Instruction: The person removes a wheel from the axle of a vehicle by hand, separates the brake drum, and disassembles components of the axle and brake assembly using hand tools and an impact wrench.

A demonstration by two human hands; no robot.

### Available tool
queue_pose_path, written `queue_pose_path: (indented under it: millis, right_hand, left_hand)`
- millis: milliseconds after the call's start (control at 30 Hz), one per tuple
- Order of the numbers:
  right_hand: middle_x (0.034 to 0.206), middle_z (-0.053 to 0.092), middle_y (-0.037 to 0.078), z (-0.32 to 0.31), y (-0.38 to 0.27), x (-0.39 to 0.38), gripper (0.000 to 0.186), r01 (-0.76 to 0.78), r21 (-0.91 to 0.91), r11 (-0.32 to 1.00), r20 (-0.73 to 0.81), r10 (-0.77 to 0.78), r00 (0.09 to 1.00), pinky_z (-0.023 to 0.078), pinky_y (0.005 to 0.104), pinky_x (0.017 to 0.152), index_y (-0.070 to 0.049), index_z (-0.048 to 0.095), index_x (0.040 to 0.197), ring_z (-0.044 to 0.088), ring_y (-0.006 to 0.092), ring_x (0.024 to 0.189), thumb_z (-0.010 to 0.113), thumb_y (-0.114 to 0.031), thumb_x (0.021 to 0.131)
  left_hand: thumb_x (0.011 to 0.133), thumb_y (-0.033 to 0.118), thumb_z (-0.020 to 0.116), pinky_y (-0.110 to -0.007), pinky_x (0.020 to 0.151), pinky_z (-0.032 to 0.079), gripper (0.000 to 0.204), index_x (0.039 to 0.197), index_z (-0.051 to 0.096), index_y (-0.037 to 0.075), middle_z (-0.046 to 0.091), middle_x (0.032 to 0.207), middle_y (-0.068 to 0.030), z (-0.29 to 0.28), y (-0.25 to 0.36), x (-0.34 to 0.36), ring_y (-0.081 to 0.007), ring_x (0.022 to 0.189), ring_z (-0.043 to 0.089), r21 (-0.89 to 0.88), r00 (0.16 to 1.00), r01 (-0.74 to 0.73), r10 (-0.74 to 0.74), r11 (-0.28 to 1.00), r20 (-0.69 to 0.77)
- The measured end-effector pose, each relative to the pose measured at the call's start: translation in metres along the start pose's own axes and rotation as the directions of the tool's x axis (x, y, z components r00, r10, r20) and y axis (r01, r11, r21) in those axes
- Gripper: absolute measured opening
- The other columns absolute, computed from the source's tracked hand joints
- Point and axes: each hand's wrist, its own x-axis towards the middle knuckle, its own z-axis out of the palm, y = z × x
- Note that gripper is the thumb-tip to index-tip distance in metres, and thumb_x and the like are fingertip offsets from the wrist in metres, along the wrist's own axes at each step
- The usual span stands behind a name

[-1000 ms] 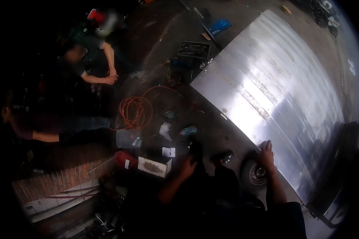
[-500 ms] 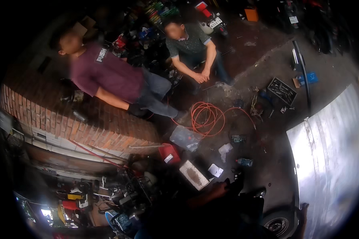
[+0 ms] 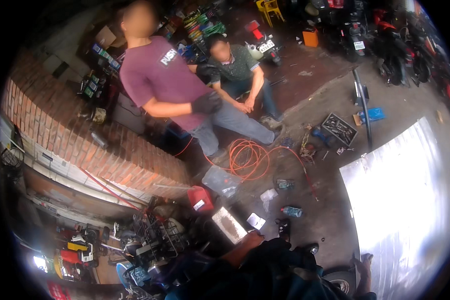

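Observation:
My left hand [image 3: 251,239] is low in the middle, beside a white rectangular container [image 3: 227,226] and near a small white card [image 3: 256,221]; its finger shape is hard to make out. My right hand [image 3: 364,266] rests at the near edge of a big shiny metal panel [image 3: 397,200], fingers apart, above a partly hidden wheel [image 3: 341,282]. A teal bottle [image 3: 292,212] lies on the ground between my hands and the panel.
A standing person [image 3: 162,80] in maroon and gloves is near a seated person [image 3: 240,75]. An orange hose coil [image 3: 247,160], tool tray [image 3: 339,129], red container [image 3: 200,199] and long bar [image 3: 360,100] lie around. Brick wall [image 3: 85,150] at left; scooters [image 3: 395,55] behind.
The view has swung, showing more of the surroundings, brighter now. The standing person has moved rightward, gloved hands raised higher than half a second ago. My right hand stays at the panel.

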Motion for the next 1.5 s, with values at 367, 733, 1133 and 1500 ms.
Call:
queue_pose_path:
  millis: [367, 733, 1133, 1500]
  right_hand:
    - [0.134, 0.034, 0.030, 0.025, -0.028, -0.037, 0.078, 0.160, 0.008, 0.987, -0.376, -0.145, 0.915, 0.031, 0.0401, 0.103, 0.006, 0.032, 0.133, 0.033, 0.0396, 0.126, 0.069, -0.029, 0.074]
    - [0.130, 0.039, 0.028, 0.080, 0.007, -0.088, 0.071, 0.112, 0.157, 0.981, -0.392, -0.042, 0.919, 0.033, 0.0437, 0.101, 0.002, 0.038, 0.130, 0.039, 0.0403, 0.120, 0.066, -0.034, 0.075]
    - [0.116, 0.054, 0.023, 0.087, 0.063, -0.086, 0.055, 0.135, 0.100, 0.986, -0.450, -0.076, 0.890, 0.039, 0.0408, 0.093, -0.004, 0.049, 0.123, 0.049, 0.0404, 0.109, 0.063, -0.033, 0.077]
    - [0.114, 0.055, 0.027, 0.089, 0.082, -0.058, 0.050, 0.229, 0.129, 0.965, -0.236, -0.194, 0.952, 0.040, 0.0415, 0.093, 0.003, 0.053, 0.116, 0.051, 0.0397, 0.108, 0.059, -0.032, 0.080]
  left_hand:
    - [0.078, 0.031, 0.062, -0.039, 0.080, 0.047, 0.034, 0.098, 0.062, 0.003, 0.063, 0.095, -0.0202, -0.010, 0.043, -0.031, -0.0339, 0.092, 0.060, -0.135, 0.973, -0.219, 0.205, 0.966, -0.109]
    - [0.081, 0.034, 0.055, -0.043, 0.082, 0.046, 0.037, 0.095, 0.062, 0.001, 0.062, 0.096, -0.0210, 0.028, -0.007, 0.000, -0.0373, 0.095, 0.058, 0.057, 0.948, -0.305, 0.309, 0.951, -0.074]
    - [0.077, 0.010, 0.066, -0.032, 0.075, 0.049, 0.028, 0.104, 0.062, 0.002, 0.063, 0.097, -0.0133, -0.141, 0.167, -0.179, -0.0212, 0.087, 0.062, -0.668, 0.482, -0.487, 0.811, 0.562, 0.331]
    - [0.088, 0.015, 0.054, -0.034, 0.050, 0.037, 0.016, 0.093, 0.062, 0.003, 0.052, 0.071, -0.0075, -0.204, 0.271, -0.295, -0.0237, 0.060, 0.050, -0.828, -0.805, -0.321, 0.593, -0.460, -0.017]
